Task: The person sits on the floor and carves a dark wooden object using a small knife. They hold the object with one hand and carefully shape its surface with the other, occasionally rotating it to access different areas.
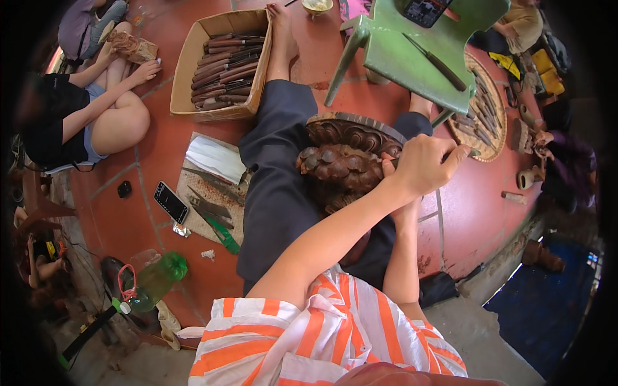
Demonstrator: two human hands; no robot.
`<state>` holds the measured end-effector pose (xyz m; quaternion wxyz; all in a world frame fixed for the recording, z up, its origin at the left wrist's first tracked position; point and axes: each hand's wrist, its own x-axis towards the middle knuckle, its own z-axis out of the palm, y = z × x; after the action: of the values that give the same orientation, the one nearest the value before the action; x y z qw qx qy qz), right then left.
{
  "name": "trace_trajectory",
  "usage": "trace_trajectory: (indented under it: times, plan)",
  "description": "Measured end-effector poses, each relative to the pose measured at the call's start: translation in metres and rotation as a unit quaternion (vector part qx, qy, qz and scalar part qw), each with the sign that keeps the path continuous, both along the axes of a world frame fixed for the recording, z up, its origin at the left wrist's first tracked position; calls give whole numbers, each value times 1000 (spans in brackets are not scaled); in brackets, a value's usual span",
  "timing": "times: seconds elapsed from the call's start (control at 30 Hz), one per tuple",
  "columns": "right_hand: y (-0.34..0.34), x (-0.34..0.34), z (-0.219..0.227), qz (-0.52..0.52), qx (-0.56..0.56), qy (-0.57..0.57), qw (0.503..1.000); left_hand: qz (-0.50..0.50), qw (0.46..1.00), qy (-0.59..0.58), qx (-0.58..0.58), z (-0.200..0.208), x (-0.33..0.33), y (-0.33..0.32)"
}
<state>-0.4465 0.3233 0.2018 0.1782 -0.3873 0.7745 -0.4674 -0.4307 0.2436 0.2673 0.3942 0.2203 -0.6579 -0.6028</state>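
Note:
A dark brown wood carving (pixel 341 168) with rounded lumps and a scrolled, banded rim rests between my legs. My left hand (pixel 428 166) reaches across my body to the carving's right side. It is closed in a fist with the thumb stretched to the right, round what looks like a carving tool (pixel 394 163). Only a short dark piece of that tool shows. Below and partly behind the fist, my right hand (pixel 400 186) is closed against the carving's right edge, its fingertips by the dark piece. Most of its fingers are hidden.
A cardboard box (pixel 183 77) of wooden-handled chisels stands by my left foot. A green plastic chair (pixel 412 61) holds a knife (pixel 441 64). A round woven tray (pixel 496 145) carries more tools. Blades lie on a board (pixel 228 167) beside a phone (pixel 171 202). Other people sit around.

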Motion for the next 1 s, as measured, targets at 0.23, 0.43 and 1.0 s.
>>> trace_trajectory:
  times: [0.23,0.43,1.0]
  plan:
    - [0,5,0,8,-21,-101,995,-13,1000,-13,-14,-10,5,-4]
    - [0,6,5,16,8,-26,1000,-3,1000,11,-16,-6,4,-1]
    - [-2,13,15,-1,-31,-12,999,-50,998,-3,-37,-14,6,1]
